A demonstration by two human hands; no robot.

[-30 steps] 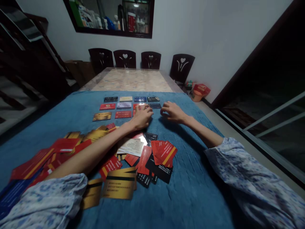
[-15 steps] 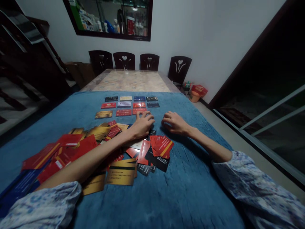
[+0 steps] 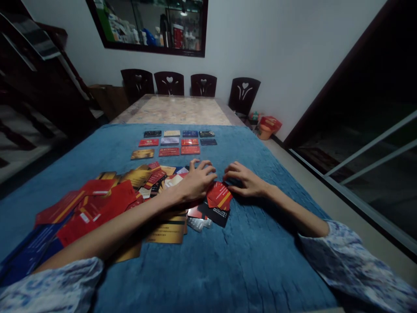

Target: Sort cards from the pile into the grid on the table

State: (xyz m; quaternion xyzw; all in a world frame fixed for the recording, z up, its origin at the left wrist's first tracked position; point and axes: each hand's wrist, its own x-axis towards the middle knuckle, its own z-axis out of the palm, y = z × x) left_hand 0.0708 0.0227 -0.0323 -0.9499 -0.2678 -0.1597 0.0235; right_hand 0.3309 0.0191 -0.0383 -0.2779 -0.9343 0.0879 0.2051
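Note:
A loose heap of red, gold, blue and black cards (image 3: pixel 114 200) spreads over the left and middle of a blue cloth (image 3: pixel 254 261). Over the heap's right part is my left hand (image 3: pixel 198 179), fingers bent and apart, with nothing visible in them. My right hand (image 3: pixel 246 179) rests just right of a few red cards (image 3: pixel 219 195), its fingers curved and parted, holding nothing that shows. Those red cards overlap a black card (image 3: pixel 218 215). Beyond the hands, several small card stacks stand in three rows, among them a gold one (image 3: pixel 142 154) and a purple one (image 3: pixel 170 141).
Past the cloth, the bare stone tabletop (image 3: pixel 185 108) continues toward dark chairs (image 3: pixel 169 83) by the wall. An orange bucket with a red item (image 3: pixel 269 126) is on the floor at right. A cardboard box (image 3: pixel 109 102) stands at back left.
Both hands have come nearer to me, down to the red cards. My left hand has left the stacks' front edge. The small red cards are shifted slightly.

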